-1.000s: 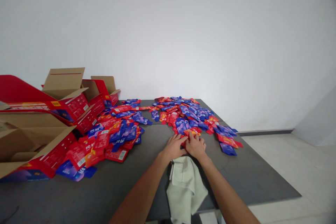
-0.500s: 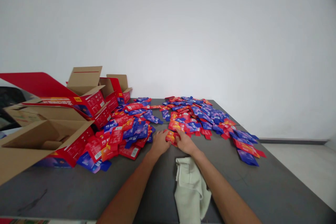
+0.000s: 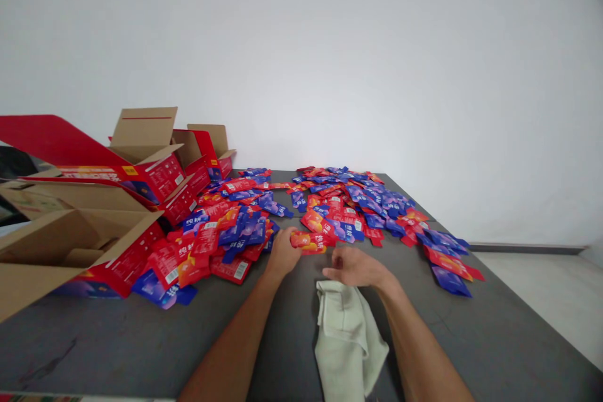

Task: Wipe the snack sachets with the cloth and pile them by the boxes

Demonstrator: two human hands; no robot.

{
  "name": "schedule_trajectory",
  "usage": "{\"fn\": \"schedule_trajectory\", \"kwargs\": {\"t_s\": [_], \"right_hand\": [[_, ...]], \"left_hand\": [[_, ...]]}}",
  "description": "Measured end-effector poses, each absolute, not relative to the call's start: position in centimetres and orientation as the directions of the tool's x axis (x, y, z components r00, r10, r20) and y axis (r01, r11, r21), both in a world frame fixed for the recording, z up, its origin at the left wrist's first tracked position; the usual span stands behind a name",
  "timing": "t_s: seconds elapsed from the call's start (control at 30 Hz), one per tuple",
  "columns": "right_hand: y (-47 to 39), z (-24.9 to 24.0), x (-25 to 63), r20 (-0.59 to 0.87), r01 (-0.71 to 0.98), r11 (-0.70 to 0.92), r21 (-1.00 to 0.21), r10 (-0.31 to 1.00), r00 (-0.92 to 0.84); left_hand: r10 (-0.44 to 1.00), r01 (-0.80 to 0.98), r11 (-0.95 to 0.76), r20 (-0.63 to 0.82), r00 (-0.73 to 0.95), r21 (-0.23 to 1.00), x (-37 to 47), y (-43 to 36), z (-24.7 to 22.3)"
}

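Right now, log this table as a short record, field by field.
Left hand: touching a red-orange packet
Right hand: near the pale cloth's far end; no packet visible in it
Packets: heaped left, spread farther off at right
Cartons: red, open, along the left
Surface: dark table before a white wall

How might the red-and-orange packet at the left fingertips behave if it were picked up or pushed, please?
The red-and-orange packet would probably be light, as it looks small and thin beside the left hand. Being flat, it would likely slide rather than roll if pushed.
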State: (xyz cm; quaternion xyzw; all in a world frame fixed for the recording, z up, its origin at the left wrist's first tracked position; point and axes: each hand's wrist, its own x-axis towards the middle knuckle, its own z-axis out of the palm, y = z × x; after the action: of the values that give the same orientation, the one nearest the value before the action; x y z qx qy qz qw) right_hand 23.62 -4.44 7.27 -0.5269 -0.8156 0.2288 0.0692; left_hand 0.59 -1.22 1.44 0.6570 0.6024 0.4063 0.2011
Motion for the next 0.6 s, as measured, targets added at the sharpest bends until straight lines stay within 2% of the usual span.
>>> {"fn": "schedule_trajectory", "kwargs": {"t_s": [0.17, 0.3, 0.37, 0.47, 0.6], "right_hand": [[-5.3, 7.5, 23.1, -0.26, 0.803, 0.41, -0.432, 0.796, -0.546], [-5.1, 6.9, 22.9, -0.245, 0.774, 0.422, -0.471, 0.781, -0.575], [-4.9, 6.8, 22.8, -0.156, 0.716, 0.438, -0.544, 0.786, -0.599], [-4.3, 6.9, 22.4, 0.08, 0.567, 0.477, -0.671, 0.807, -0.585], [-3.5, 6.9, 21.3, 0.309, 0.491, 0.473, -0.732, 0.872, -0.38]], "left_hand": [[0.971, 0.588, -0.175, 0.238, -0.03, 0.79, 0.4, -1.3, 1.8], [0.993, 0.345, -0.072, 0.101, -0.068, 0.936, 0.6, -1.3, 1.8], [0.998, 0.162, 0.005, 0.005, -0.058, 0.987, 0.9, -1.5, 1.8], [0.996, -0.037, 0.087, -0.088, -0.009, 0.995, 1.3, -1.7, 1.9], [0.999, -0.046, -0.007, 0.009, 0.038, 0.999, 1.7, -2.1, 2.1]]}}
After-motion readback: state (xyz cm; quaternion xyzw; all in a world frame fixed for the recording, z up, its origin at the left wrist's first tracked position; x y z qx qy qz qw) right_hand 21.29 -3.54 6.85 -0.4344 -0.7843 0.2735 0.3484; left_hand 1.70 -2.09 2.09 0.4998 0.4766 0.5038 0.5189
